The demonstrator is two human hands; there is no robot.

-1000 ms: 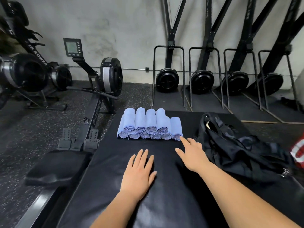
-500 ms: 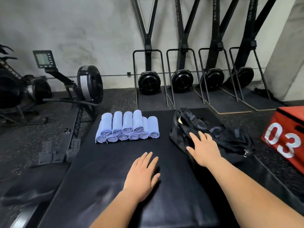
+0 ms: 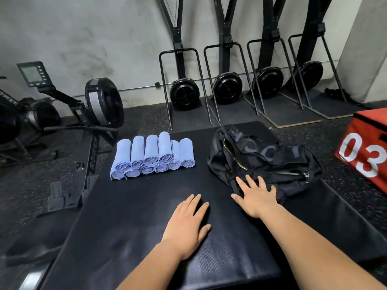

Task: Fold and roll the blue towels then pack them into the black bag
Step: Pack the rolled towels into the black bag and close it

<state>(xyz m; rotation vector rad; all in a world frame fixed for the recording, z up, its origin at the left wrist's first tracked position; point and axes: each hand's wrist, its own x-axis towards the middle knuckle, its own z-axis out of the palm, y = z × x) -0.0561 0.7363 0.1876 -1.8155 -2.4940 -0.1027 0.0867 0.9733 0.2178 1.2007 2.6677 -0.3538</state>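
Head view gives me a black padded tabletop under both hands. Just ahead of my right hand lies the black bag, slumped on that surface. The blue towels, all rolled, sit stacked in two tiers ahead and to the left of my left hand, well apart from it and outside the bag. My right hand is spread wide, fingertips touching the bag's near edge. My left hand lies flat, palm down, holding nothing.
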